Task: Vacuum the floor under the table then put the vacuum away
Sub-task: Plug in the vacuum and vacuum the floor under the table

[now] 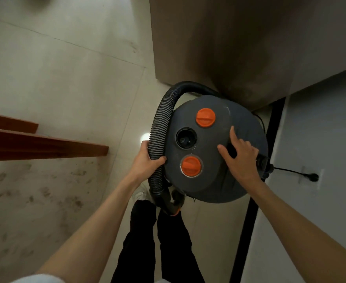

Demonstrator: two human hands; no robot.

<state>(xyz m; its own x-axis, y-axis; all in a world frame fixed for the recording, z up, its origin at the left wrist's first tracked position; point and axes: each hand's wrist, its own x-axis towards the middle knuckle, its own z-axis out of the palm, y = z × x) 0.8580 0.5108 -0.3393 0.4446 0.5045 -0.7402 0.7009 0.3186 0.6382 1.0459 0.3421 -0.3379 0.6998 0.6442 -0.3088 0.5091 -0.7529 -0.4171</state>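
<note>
A round dark grey canister vacuum (215,180) with two orange knobs stands on the floor right in front of me, against a wall corner. Its black ribbed hose (159,127) loops around the canister's left side and over the back. My left hand (147,160) grips the hose at the canister's left edge. My right hand (239,158) lies on the lid's right part, thumb and index finger spread, the other fingers curled at the dark handle recess; whether they grip the handle is hidden. The hose's end with an orange tip (174,205) hangs near my legs.
A brown wall corner (229,48) rises just behind the vacuum. A black power cord with plug (313,176) lies on the grey floor at the right, past a black threshold strip (249,221). Reddish wooden furniture (45,144) juts in from the left over dirty pale tiles.
</note>
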